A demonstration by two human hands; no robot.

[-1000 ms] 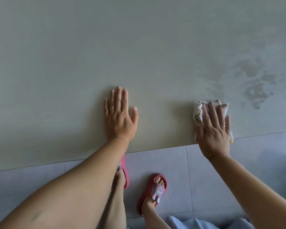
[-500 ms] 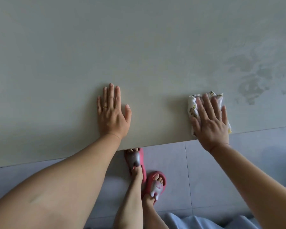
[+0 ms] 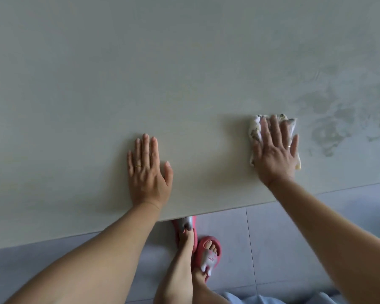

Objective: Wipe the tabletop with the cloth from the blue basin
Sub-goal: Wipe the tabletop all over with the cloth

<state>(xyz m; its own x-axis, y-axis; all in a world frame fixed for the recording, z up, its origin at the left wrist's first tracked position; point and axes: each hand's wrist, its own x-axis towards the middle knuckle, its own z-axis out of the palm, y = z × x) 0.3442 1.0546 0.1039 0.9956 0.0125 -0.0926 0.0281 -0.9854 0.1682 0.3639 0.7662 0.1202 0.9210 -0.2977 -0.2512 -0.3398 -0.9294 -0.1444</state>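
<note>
Presently on view: pale tabletop (image 3: 184, 73), near edge running above a grey tiled floor (image 3: 294, 238). Right hand (image 3: 275, 153), fingers straight and spread, pressing flat on a folded patterned cloth (image 3: 253, 130); cloth lies beneath palm and fingers, its edges showing past the fingertips and at both sides. Damp streaks (image 3: 338, 119) just right of the cloth. Left hand (image 3: 148, 172), flat and holding nothing, well apart to the left. Pink slippers (image 3: 207, 255) below the table edge.

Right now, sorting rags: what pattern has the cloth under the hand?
White folded cloth with small dark and yellowish printed motifs; head view.
</note>
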